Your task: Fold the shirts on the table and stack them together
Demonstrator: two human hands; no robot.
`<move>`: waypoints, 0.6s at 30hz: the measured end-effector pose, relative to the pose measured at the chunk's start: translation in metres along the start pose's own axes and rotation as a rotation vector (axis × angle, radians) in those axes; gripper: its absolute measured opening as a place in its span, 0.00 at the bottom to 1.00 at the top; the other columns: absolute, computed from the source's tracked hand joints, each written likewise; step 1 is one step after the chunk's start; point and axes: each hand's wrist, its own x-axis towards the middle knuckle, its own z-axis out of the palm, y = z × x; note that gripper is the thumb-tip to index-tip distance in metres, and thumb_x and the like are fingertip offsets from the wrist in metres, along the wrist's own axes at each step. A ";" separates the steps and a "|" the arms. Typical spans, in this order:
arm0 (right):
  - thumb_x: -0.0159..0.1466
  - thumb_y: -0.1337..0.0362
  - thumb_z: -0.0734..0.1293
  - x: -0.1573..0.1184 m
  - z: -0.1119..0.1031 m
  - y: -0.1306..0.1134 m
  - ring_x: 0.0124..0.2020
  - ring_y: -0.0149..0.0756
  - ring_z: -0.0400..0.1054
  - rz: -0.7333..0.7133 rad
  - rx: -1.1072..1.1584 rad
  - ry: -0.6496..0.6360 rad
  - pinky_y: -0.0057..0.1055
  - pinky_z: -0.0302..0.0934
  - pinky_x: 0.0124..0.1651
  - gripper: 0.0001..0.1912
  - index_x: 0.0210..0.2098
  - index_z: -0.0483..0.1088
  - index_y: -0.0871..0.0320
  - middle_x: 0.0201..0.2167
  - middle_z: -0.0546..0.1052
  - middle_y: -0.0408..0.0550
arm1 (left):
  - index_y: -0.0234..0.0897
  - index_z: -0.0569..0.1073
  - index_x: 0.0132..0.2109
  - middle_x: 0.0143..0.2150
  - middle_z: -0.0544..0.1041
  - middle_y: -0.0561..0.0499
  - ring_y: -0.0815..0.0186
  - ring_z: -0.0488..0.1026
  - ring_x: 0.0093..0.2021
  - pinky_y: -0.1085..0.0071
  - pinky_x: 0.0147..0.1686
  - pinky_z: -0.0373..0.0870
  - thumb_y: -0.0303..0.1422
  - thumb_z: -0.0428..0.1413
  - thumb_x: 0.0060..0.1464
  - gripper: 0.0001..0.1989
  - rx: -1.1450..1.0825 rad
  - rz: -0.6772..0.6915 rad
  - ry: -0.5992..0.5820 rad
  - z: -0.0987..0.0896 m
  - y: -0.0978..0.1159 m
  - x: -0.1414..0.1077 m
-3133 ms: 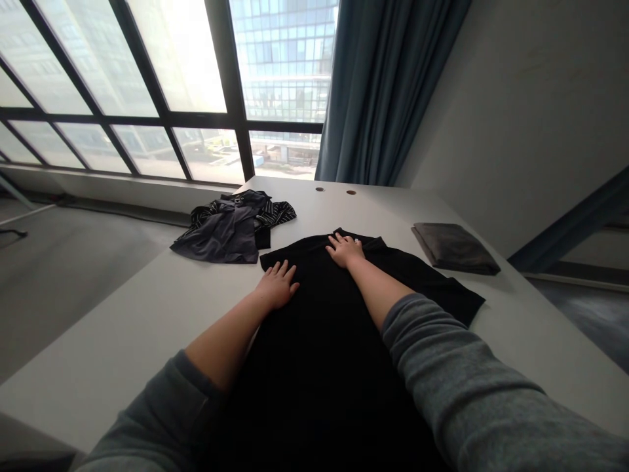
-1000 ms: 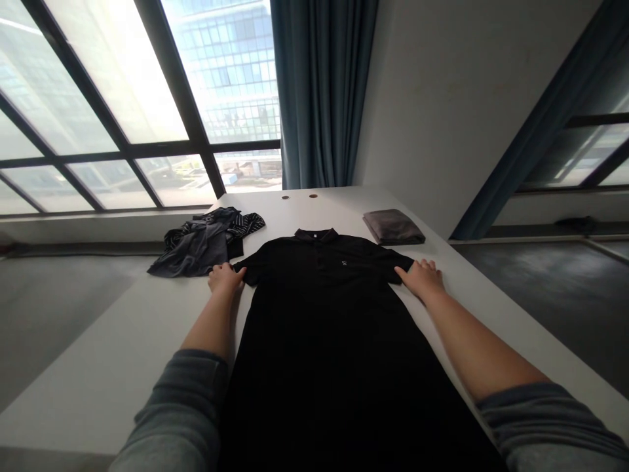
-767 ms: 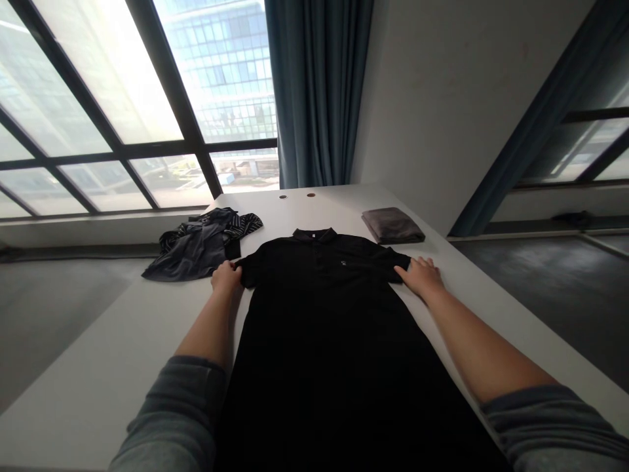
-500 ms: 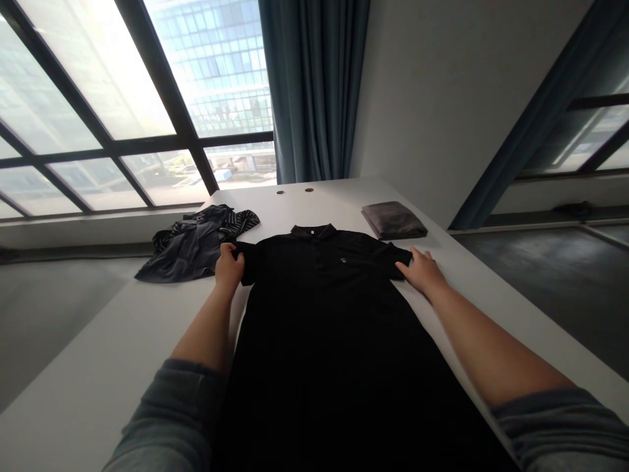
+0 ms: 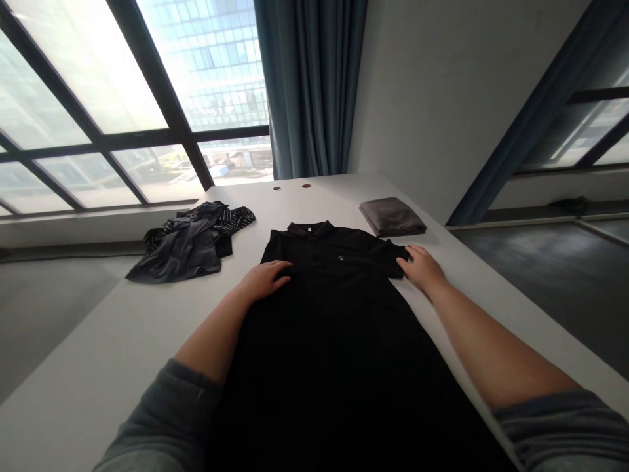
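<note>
A black short-sleeved polo shirt lies spread front up, collar away from me, with a small light logo on the chest. My left hand is at the shirt's left side below the shoulder, the left sleeve turned inward under it. Its fingers and thumb appear closed on the dark cloth, though the fingertips blend with the black. On the other side, my right hand holds the end of the right sleeve between thumb and fingers; that sleeve stays stretched outward.
The shirt lies on a long white table. Crumpled dark and striped clothes rest at the left edge. A folded grey-brown cloth sits beyond the right sleeve. Two round holes mark the table's far end, near a blue curtain.
My left hand has moved inward to the right with the left sleeve, which no longer sticks out. My right hand has stayed at the right sleeve. The view has shifted slightly.
</note>
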 end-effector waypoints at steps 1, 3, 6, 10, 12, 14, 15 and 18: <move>0.67 0.57 0.64 -0.001 -0.002 -0.002 0.68 0.54 0.63 -0.023 0.026 0.008 0.47 0.54 0.74 0.28 0.62 0.73 0.63 0.67 0.70 0.63 | 0.44 0.71 0.68 0.68 0.74 0.48 0.55 0.71 0.66 0.59 0.67 0.65 0.45 0.51 0.68 0.25 0.013 -0.005 0.007 0.000 -0.005 -0.001; 0.67 0.58 0.64 -0.003 -0.005 -0.008 0.68 0.52 0.62 -0.090 0.086 0.027 0.45 0.54 0.74 0.28 0.63 0.72 0.63 0.66 0.70 0.61 | 0.44 0.72 0.68 0.72 0.69 0.47 0.53 0.66 0.71 0.56 0.71 0.61 0.45 0.51 0.68 0.26 0.056 -0.038 -0.011 0.001 -0.017 -0.002; 0.64 0.59 0.66 -0.006 -0.008 -0.015 0.67 0.50 0.65 -0.147 0.203 0.055 0.44 0.59 0.71 0.31 0.66 0.70 0.60 0.67 0.67 0.60 | 0.47 0.66 0.73 0.78 0.57 0.48 0.48 0.57 0.76 0.52 0.72 0.57 0.47 0.54 0.65 0.32 0.103 -0.113 -0.124 0.009 -0.031 -0.004; 0.61 0.58 0.70 -0.008 -0.007 -0.019 0.56 0.48 0.73 -0.030 0.341 0.062 0.43 0.69 0.63 0.32 0.64 0.72 0.58 0.69 0.63 0.60 | 0.39 0.58 0.77 0.79 0.52 0.41 0.49 0.51 0.78 0.55 0.73 0.54 0.47 0.47 0.70 0.34 0.152 -0.232 -0.155 0.029 -0.032 -0.001; 0.61 0.57 0.70 -0.007 -0.008 -0.019 0.54 0.48 0.75 0.010 0.326 0.007 0.45 0.69 0.62 0.27 0.58 0.77 0.57 0.62 0.73 0.58 | 0.30 0.59 0.75 0.78 0.53 0.35 0.49 0.52 0.78 0.56 0.73 0.54 0.43 0.43 0.72 0.33 0.186 -0.311 -0.126 0.034 -0.027 0.003; 0.62 0.56 0.69 -0.006 -0.008 -0.019 0.52 0.49 0.75 0.020 0.292 -0.055 0.45 0.68 0.60 0.22 0.53 0.80 0.56 0.53 0.80 0.55 | 0.29 0.64 0.73 0.77 0.58 0.33 0.48 0.55 0.77 0.55 0.71 0.57 0.44 0.42 0.72 0.32 0.190 -0.373 -0.111 0.033 -0.021 0.008; 0.62 0.56 0.69 -0.006 -0.009 -0.019 0.52 0.49 0.75 0.017 0.274 -0.072 0.45 0.68 0.60 0.20 0.51 0.80 0.56 0.51 0.81 0.54 | 0.33 0.68 0.71 0.75 0.62 0.34 0.47 0.59 0.75 0.53 0.69 0.60 0.47 0.41 0.72 0.31 0.177 -0.398 -0.113 0.029 -0.018 0.012; 0.62 0.57 0.69 -0.006 -0.010 -0.021 0.52 0.49 0.75 -0.019 0.218 -0.058 0.43 0.68 0.59 0.20 0.51 0.81 0.56 0.52 0.81 0.54 | 0.40 0.79 0.59 0.63 0.78 0.37 0.43 0.73 0.64 0.49 0.60 0.69 0.52 0.37 0.71 0.32 0.163 -0.485 -0.057 0.010 -0.019 0.029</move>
